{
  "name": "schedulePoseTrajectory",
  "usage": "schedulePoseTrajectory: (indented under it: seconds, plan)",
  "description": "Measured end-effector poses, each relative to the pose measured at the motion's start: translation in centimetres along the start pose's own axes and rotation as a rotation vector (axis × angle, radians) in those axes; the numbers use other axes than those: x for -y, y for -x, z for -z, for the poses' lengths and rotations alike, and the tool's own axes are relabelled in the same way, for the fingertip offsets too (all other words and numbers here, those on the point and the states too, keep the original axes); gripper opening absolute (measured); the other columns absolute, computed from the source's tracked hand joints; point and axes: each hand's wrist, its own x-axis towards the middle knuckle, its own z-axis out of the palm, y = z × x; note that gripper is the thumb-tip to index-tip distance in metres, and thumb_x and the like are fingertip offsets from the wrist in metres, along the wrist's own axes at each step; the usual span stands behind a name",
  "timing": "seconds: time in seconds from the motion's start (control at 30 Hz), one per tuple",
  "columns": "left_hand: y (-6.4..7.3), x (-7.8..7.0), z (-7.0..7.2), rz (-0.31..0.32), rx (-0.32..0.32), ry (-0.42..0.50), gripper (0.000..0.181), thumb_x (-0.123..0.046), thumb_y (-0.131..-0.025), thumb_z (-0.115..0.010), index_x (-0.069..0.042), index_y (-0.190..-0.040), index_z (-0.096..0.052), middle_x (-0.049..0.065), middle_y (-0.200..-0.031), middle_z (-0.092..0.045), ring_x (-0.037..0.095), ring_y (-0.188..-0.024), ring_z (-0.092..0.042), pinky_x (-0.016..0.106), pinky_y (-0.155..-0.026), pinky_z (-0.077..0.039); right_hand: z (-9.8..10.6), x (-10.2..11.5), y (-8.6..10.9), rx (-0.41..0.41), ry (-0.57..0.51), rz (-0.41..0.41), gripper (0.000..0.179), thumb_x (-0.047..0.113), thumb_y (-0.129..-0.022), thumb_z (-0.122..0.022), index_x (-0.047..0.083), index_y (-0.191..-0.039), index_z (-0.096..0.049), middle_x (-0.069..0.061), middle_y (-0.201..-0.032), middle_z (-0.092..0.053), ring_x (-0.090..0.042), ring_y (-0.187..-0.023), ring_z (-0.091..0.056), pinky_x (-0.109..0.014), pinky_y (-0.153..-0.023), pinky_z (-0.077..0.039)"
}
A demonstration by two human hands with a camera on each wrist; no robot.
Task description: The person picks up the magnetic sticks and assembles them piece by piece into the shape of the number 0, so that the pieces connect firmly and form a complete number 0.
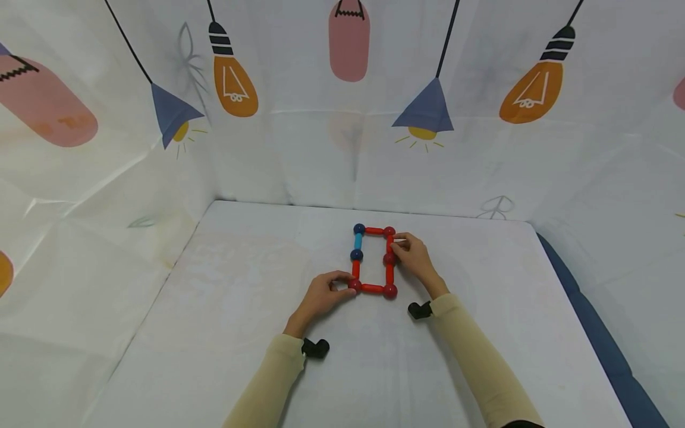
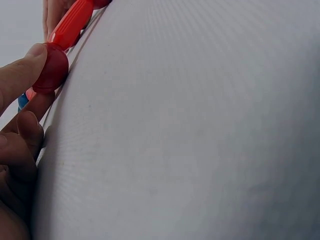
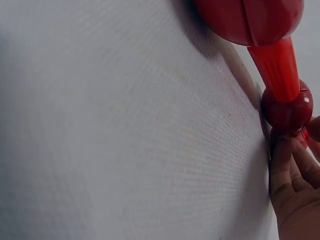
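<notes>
A rectangle of rods and balls, like a magnetic building toy, lies flat on the white table. Its rods are red, such as the bottom rod, except for one light blue rod at the upper left. Dark blue balls cap that blue rod; the other balls are dark red. My left hand pinches the lower-left red ball between thumb and finger. On the opposite side, my right hand grips the upper right red rod, its fingers just beyond the middle red ball.
White table surface surrounds the rectangle. A white cloth printed with lamps and bulbs hangs behind and at the sides. Black wrist-camera mounts stick out from both sleeves. Dark blue padding runs along the right table edge.
</notes>
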Motion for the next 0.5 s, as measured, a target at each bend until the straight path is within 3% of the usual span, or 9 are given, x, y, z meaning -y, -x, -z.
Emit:
schedulePoseTrajectory:
  seconds: [0.5]
  plan:
    - [-0.06, -0.02, 0.00, -0.012, -0.008, -0.004, 0.032, -0.030, -0.091, -0.080, -0.022, -0.121, -0.075, -0.004, -0.110, -0.073, 0.010, -0.066, -0.052, 0.021, -0.060, -0.043, -0.04, -0.41, -0.35, 0.019, 0.010, -0.012, 0.039, 0.022, -0.105, -0.059, 0.004, -0.139, -0.057, -0.023, -0.130, -0.068, -0.035, -0.114, -0.067, -0.049, -0.099, -0.056]
